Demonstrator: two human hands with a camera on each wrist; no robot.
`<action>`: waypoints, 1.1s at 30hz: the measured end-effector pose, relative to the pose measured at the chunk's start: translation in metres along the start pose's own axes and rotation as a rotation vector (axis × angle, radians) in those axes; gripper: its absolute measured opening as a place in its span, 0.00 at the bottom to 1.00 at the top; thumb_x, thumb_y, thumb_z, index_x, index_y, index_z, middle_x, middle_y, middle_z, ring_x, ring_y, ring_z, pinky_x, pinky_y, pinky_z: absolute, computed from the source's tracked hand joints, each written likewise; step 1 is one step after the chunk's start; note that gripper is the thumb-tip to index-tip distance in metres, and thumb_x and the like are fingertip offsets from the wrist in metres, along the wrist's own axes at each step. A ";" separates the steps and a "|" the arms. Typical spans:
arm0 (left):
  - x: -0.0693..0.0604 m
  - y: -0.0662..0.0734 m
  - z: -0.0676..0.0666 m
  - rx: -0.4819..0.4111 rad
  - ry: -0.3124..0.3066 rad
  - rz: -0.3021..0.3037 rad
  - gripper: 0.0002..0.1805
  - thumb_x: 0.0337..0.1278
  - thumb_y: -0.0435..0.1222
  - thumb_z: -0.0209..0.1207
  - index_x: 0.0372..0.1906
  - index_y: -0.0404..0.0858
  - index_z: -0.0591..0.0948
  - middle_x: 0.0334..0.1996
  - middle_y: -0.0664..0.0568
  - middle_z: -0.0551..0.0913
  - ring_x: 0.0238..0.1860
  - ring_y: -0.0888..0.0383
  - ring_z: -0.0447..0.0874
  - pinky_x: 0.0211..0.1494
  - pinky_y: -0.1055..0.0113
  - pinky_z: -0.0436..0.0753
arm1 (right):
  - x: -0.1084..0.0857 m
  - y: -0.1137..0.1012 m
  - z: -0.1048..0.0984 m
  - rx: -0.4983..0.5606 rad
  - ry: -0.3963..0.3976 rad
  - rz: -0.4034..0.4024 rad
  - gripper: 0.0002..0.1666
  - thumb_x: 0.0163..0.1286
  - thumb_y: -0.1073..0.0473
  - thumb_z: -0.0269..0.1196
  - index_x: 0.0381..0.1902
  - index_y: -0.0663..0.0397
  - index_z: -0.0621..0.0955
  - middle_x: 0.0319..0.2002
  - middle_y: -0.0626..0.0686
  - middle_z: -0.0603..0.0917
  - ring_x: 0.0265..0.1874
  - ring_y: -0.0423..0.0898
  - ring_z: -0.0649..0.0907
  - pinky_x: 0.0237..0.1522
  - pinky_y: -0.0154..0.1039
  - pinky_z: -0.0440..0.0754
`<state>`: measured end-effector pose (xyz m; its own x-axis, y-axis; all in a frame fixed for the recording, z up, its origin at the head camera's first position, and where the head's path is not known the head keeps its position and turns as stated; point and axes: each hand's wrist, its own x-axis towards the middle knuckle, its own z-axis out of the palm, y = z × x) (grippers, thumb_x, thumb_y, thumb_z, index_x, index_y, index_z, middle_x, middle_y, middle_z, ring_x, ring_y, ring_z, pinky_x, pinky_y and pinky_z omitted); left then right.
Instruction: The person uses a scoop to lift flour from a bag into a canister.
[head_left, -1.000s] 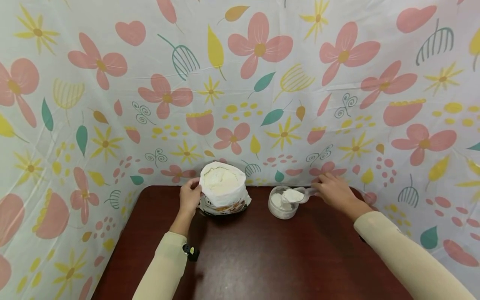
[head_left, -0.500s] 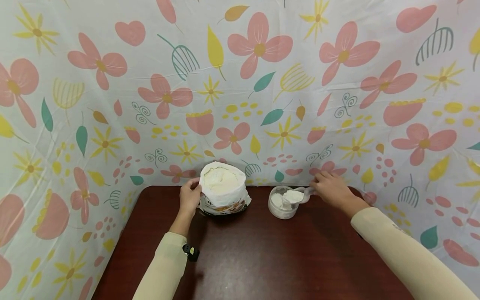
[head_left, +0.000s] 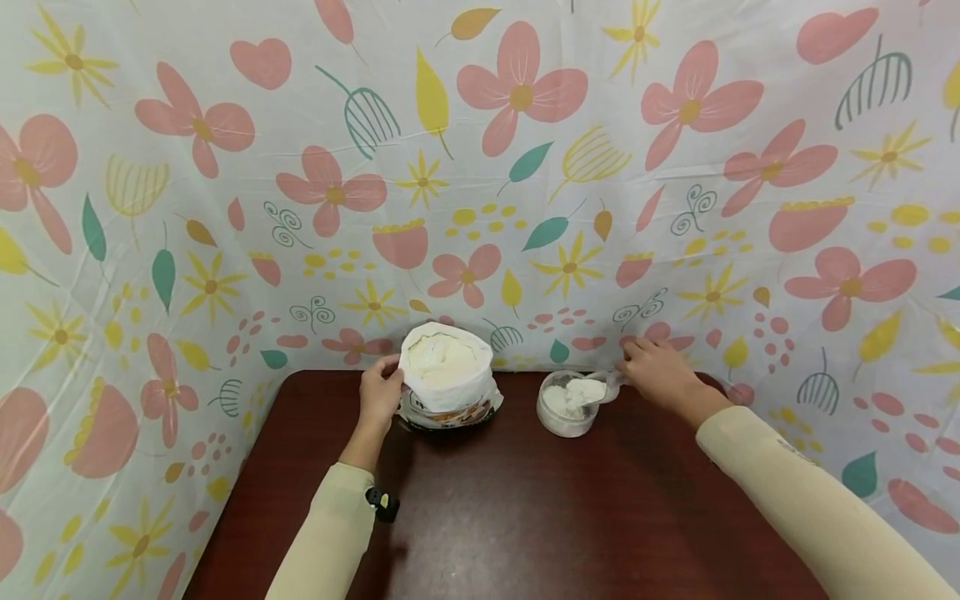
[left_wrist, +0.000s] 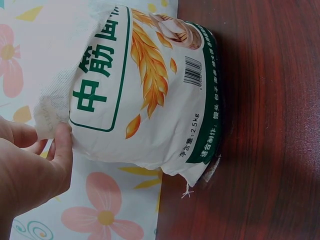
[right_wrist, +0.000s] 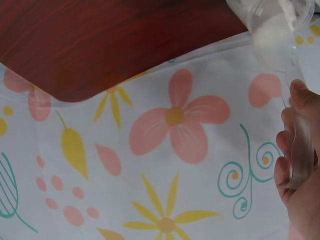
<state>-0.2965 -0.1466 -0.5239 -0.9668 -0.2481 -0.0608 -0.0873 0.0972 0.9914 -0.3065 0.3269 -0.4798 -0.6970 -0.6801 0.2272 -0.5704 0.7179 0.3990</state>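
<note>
I have a glossy, dark red-brown desk [head_left: 480,517] ahead, and behind it hangs a white cloth [head_left: 480,183] printed with pink flowers and yellow and green leaves. Toward eleven o'clock on the desk stands a white bag [head_left: 450,396], open-topped, full of pale powder [head_left: 447,362], its front showing green lettering and golden wheat; the left hand [head_left: 379,392] pinches its rim at nine o'clock. Toward one o'clock, white powder [head_left: 555,403] fills part of a clear bowl [head_left: 564,427]; the right hand [head_left: 658,377] grips a clear scoop [head_left: 611,388], its loaded head above the bowl.
</note>
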 end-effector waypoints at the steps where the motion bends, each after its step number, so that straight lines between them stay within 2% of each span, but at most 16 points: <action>1: 0.000 0.000 0.000 -0.001 -0.001 -0.002 0.18 0.77 0.29 0.52 0.65 0.32 0.79 0.57 0.35 0.79 0.45 0.50 0.83 0.59 0.46 0.86 | 0.000 0.000 0.000 -0.003 0.002 -0.002 0.12 0.54 0.60 0.81 0.34 0.52 0.88 0.43 0.58 0.82 0.43 0.58 0.82 0.38 0.53 0.86; 9: 0.000 -0.002 0.000 -0.002 0.000 -0.019 0.18 0.77 0.29 0.52 0.66 0.33 0.79 0.57 0.37 0.79 0.46 0.50 0.83 0.60 0.47 0.86 | 0.007 0.003 -0.006 -0.035 -0.011 -0.016 0.07 0.59 0.68 0.76 0.32 0.53 0.88 0.38 0.57 0.81 0.40 0.57 0.81 0.36 0.51 0.85; 14: 0.001 -0.002 0.000 -0.012 -0.002 -0.022 0.18 0.78 0.30 0.51 0.66 0.33 0.79 0.58 0.37 0.79 0.47 0.50 0.82 0.62 0.44 0.84 | 0.012 0.004 -0.012 -0.068 -0.021 -0.030 0.07 0.59 0.67 0.76 0.33 0.52 0.89 0.37 0.56 0.81 0.39 0.56 0.80 0.34 0.49 0.85; 20: 0.000 0.000 0.000 -0.005 -0.006 -0.024 0.19 0.78 0.31 0.51 0.66 0.34 0.79 0.58 0.38 0.79 0.47 0.50 0.83 0.61 0.45 0.85 | 0.018 0.004 -0.018 -0.097 -0.027 -0.059 0.08 0.56 0.62 0.79 0.31 0.50 0.89 0.35 0.55 0.80 0.36 0.54 0.77 0.30 0.46 0.81; 25: 0.001 0.001 -0.002 -0.016 -0.004 -0.030 0.19 0.78 0.31 0.51 0.67 0.34 0.78 0.59 0.38 0.79 0.47 0.50 0.83 0.63 0.43 0.83 | 0.026 0.002 -0.025 -0.155 -0.054 -0.110 0.08 0.59 0.64 0.77 0.29 0.48 0.87 0.32 0.52 0.79 0.34 0.51 0.77 0.31 0.44 0.77; 28: 0.002 0.001 -0.001 -0.018 -0.010 -0.031 0.19 0.78 0.31 0.51 0.67 0.34 0.78 0.58 0.37 0.79 0.48 0.49 0.82 0.64 0.43 0.83 | 0.030 0.001 -0.031 -0.169 -0.075 -0.138 0.09 0.59 0.66 0.77 0.28 0.48 0.87 0.33 0.51 0.80 0.35 0.51 0.78 0.34 0.44 0.79; 33: 0.000 0.001 -0.001 0.001 -0.010 -0.030 0.19 0.78 0.31 0.52 0.66 0.35 0.79 0.57 0.37 0.79 0.48 0.49 0.82 0.54 0.58 0.88 | 0.034 -0.001 -0.035 -0.188 -0.075 -0.189 0.11 0.58 0.67 0.77 0.24 0.47 0.86 0.35 0.52 0.81 0.35 0.51 0.78 0.33 0.45 0.81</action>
<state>-0.2966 -0.1475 -0.5224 -0.9661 -0.2415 -0.0912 -0.1161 0.0910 0.9891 -0.3146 0.2977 -0.4416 -0.6199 -0.7816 0.0689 -0.6081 0.5341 0.5873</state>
